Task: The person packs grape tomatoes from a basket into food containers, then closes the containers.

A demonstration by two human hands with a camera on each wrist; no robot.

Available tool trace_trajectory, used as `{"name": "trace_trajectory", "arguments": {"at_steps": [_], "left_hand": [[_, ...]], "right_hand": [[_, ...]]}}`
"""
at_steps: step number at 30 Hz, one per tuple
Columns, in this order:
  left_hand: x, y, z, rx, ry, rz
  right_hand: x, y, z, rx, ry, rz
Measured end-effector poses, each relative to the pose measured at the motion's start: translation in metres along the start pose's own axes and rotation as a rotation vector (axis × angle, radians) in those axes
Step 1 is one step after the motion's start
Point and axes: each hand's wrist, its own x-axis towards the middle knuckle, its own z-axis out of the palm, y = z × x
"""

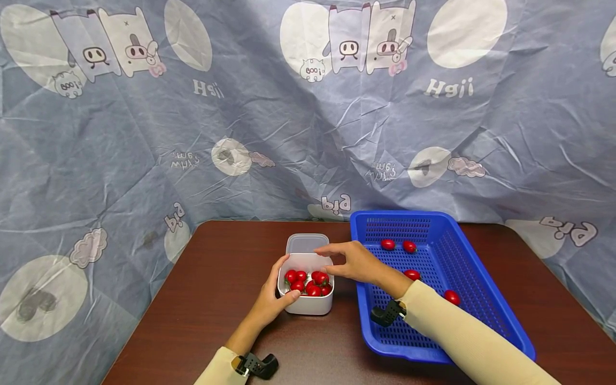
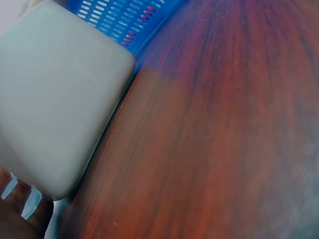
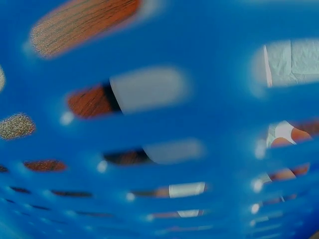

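A white square container [image 1: 309,305] stands on the table, filled with several red cherry tomatoes [image 1: 314,291]. My left hand [image 1: 273,297] grips its left side, thumb on the front rim and fingers along the wall. Over the container's back right rim is my right hand [image 1: 355,261], thumb and index finger spread apart with nothing visible between them. In the left wrist view the container's smooth wall [image 2: 60,99] fills the left side, fingertips [image 2: 22,199] below it. The right wrist view is mostly blocked by blue slotted plastic [image 3: 214,109].
To the right sits a blue slotted basket [image 1: 495,315] with several tomatoes [image 1: 409,246] scattered in it; my right forearm crosses over it. A pale translucent lid [image 1: 307,243] lies just behind the container. A patterned cloth [image 1: 269,117] hangs behind the brown table [image 1: 192,321].
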Motion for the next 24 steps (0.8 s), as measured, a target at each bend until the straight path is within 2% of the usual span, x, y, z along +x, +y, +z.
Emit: {"name": "trace_trajectory", "arguments": {"at_steps": [6,11,19,24], "left_hand": [[0.001,-0.027,0.001,0.022,0.012,0.002],[0.001,-0.032,0.001,0.013,0.01,0.017],[0.001,-0.028,0.001,0.016,0.011,0.002],[0.0,-0.005,0.0,-0.011,0.0,0.011]], "right_hand": [[0.001,0.001,0.001,0.021,0.002,-0.01],[0.002,0.003,-0.001,0.078,0.009,-0.018],[0.003,0.001,-0.009,0.252,0.017,0.059],[0.002,0.001,-0.017,0.274,0.046,0.109]]}}
